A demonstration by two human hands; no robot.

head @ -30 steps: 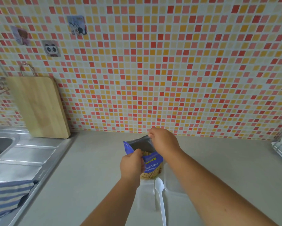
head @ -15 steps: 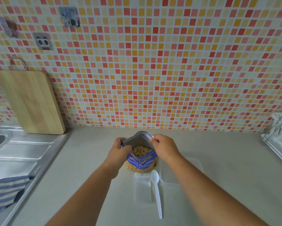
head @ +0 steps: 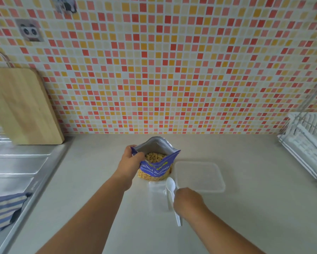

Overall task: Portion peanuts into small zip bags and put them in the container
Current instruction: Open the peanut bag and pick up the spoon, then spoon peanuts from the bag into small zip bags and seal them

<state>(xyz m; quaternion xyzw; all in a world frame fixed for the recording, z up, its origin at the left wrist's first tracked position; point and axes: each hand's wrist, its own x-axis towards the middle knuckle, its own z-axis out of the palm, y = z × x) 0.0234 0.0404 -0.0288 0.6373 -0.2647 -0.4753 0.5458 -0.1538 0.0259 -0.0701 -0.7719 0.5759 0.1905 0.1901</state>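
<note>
A blue salted-peanut bag [head: 156, 166] stands upright and open on the counter, peanuts visible inside. My left hand [head: 130, 162] grips its left rim. In front of the bag lie clear small zip bags [head: 156, 196], flat. A white plastic spoon [head: 171, 189] lies beside them, bowl toward the bag. My right hand [head: 186, 201] is down over the spoon's handle, fingers curled at it; the contact itself is hidden. A clear lidded plastic container [head: 199, 177] sits to the right of the bag.
A steel sink and drainboard [head: 16, 173] lie at the left with a striped cloth [head: 3, 209]. A wooden cutting board [head: 20, 107] leans on the tiled wall. A white dish rack [head: 308, 143] stands at the right edge.
My right hand left the bag's mouth and came down toward me onto the spoon. The left hand keeps holding the open bag. The camera has tilted down slightly.
</note>
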